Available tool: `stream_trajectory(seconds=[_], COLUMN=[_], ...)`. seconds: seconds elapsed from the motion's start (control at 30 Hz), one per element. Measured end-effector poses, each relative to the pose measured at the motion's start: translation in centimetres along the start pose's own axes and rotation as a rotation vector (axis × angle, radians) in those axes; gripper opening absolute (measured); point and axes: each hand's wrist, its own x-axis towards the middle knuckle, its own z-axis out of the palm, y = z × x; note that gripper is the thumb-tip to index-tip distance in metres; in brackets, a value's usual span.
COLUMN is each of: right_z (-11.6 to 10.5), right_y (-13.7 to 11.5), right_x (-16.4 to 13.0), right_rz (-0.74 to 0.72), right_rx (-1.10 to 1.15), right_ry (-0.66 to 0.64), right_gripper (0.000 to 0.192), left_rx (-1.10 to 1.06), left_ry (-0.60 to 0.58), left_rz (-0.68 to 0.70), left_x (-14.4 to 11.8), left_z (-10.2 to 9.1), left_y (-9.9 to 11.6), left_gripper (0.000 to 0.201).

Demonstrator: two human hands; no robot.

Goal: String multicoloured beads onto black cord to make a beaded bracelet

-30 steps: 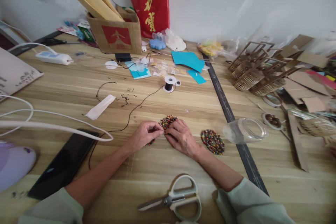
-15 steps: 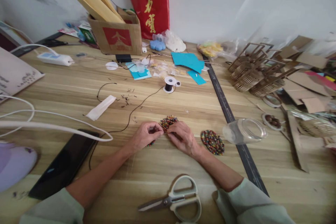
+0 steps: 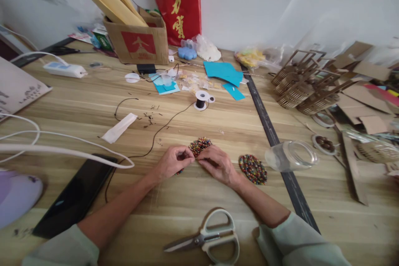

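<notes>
beaded disc pinched between both hands at the middle of the worktop

the left hand (image 3: 171, 162) is curled closed, fingertips pinched on the near edge of the beaded disc (image 3: 199, 145), and the right hand (image 3: 218, 164) is closed on the same edge from the other side, so the piece is held flat on the worktop (image 3: 218, 124) between them. the black cord (image 3: 162, 129) is seen trailing from the work up to the spool (image 3: 201, 99); it is judged best kept lightly taut and free of snags, with the disc pressed flat so the beads are not buckled. by count: two beaded discs, the second disc (image 3: 252, 168) lying just right of the hands; one spool; one pair of scissors (image 3: 207, 237) near the body; one clear jar (image 3: 291, 156) on its side.
</notes>
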Motion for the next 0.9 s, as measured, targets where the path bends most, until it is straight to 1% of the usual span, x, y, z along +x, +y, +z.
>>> stream_trajectory(seconds=[0.13, 0.37, 0.67, 0.9], right_z=[-0.03, -0.1, -0.12, -0.06], right_y=[-0.12, -0.19, -0.27, -0.39], right_x=[0.03, 0.14, 0.21, 0.33], right_rz=[0.001, -0.006, -0.014, -0.019], right_rx=[0.01, -0.006, 0.018, 0.047], right_ry=[-0.001, -0.049, -0.046, -0.027], right_gripper=[0.007, 0.008, 0.008, 0.006], left_rx=[0.0, 0.003, 0.013, 0.021], left_ry=[-0.006, -0.016, -0.031, -0.044], left_rz=[-0.012, -0.013, -0.015, -0.02], left_x=[-0.08, -0.11, -0.01, -0.12], left_z=[-0.06, -0.06, 0.0, -0.03], left_y=[0.22, 0.35, 0.09, 0.29], left_gripper=[0.013, 0.014, 0.016, 0.017])
